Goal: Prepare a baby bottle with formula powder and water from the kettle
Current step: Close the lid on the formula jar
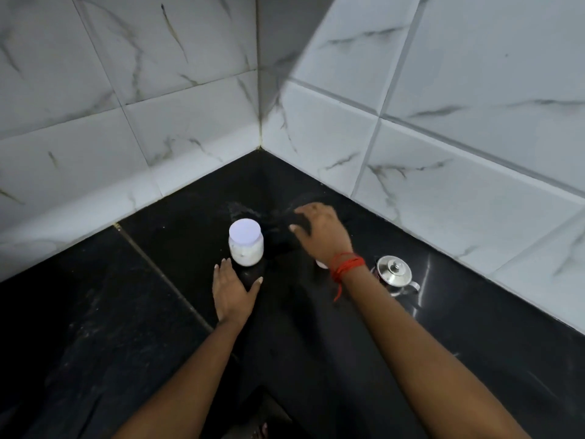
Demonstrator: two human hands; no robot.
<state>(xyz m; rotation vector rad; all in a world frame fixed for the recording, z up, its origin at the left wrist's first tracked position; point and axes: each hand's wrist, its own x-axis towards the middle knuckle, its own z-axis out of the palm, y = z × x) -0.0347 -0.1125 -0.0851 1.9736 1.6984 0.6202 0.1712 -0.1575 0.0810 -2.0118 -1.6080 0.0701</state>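
Observation:
A clear jar [246, 245] with a white lid and white powder inside stands on the black counter [126, 312] near the corner. My left hand [232, 293] rests flat just in front of the jar, fingers straight and thumb spread, not gripping it. My right hand [319, 231] hovers to the right of the jar with its fingers loosely bent downward and nothing visible in them. A small white object [321, 264] peeks out from under my right wrist; I cannot tell what it is. A small steel kettle [395, 274] with a knobbed lid stands further right.
White marble-pattern tiled walls [190, 106] meet in a corner behind the jar. Faint white powder dust [240, 210] lies on the counter behind the jar. A red thread bracelet [345, 267] circles my right wrist. The counter's front edge lies near the bottom of the view.

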